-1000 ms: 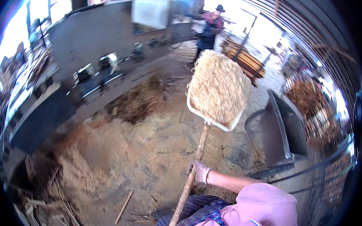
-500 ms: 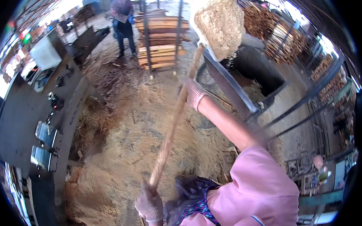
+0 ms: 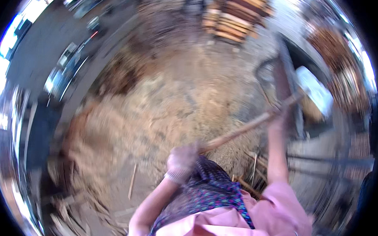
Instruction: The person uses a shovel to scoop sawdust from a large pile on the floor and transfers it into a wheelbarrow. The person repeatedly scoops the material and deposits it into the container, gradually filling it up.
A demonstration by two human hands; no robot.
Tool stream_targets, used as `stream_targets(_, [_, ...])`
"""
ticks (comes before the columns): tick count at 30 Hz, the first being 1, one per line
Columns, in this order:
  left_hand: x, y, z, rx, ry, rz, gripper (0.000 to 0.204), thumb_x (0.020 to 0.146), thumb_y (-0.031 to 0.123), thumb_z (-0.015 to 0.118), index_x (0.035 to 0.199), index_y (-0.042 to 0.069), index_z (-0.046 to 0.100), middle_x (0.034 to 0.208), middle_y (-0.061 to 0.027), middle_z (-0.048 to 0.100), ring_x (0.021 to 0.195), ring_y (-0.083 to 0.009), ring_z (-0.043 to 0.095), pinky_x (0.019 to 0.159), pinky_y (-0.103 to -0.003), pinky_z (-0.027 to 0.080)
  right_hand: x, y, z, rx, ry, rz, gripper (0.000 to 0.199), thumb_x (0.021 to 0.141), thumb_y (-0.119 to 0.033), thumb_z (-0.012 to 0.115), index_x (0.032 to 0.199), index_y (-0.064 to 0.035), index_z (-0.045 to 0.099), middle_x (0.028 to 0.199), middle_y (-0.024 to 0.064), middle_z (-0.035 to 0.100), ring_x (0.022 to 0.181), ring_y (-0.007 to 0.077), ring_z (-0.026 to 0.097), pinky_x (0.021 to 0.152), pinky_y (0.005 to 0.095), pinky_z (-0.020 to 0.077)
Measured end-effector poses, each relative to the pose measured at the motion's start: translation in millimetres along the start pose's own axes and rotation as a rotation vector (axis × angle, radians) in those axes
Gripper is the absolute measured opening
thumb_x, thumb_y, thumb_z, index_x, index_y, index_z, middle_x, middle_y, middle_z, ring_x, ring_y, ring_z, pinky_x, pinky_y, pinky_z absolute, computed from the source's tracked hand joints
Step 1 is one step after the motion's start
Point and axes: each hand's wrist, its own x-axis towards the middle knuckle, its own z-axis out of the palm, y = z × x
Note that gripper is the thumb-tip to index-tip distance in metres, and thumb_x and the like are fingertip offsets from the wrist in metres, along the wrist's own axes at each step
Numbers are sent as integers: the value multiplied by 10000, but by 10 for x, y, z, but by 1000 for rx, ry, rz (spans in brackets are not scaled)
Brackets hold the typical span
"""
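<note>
My gloved left hand [image 3: 183, 159] is closed around the rear end of a shovel's wooden handle [image 3: 240, 134], close to my apron. Farther along the same handle, near the blade, my gloved right hand [image 3: 278, 117] grips it, smeared by motion. The white shovel blade [image 3: 315, 91] is over the dark metal bin [image 3: 285, 73] at the right, its visible face bare. Tan sawdust [image 3: 311, 110] shows inside the bin below the blade.
Sawdust covers the floor [image 3: 156, 104]. A stack of boards [image 3: 234, 17] stands at the far side, with a person's legs [image 3: 195, 2] beside it. Wood scraps [image 3: 75, 218] lie at lower left. A large grey machine [image 3: 45, 46] fills the left, and metal bars [image 3: 329, 161] cross at right.
The shovel has swung right and down, from heaped with sawdust to over the bin with no heap visible on it. Both hands keep their hold. The whole view has turned.
</note>
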Motion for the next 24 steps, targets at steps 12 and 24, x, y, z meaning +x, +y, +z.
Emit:
stream_targets(12, [-1345, -877, 1502, -740, -218, -431, 360, 864, 302, 629, 1197, 171, 672, 1026, -154, 742, 975, -353, 713, 823, -471, 572, -1288, 789, 724, -512, -294, 356, 338, 988, -474, 553, 865, -159, 552, 767, 35, 590, 747, 231, 607, 731, 416, 528])
stream_targets(24, [-5062, -270, 2412, -750, -102, -1322, 441, 833, 316, 691, 1236, 158, 609, 870, -163, 730, 781, -369, 722, 677, -518, 558, -3517, 4795, 1244, -801, -466, 927, 303, 959, -438, 593, 842, -188, 468, 670, 30, 460, 619, 253, 504, 681, 468, 513])
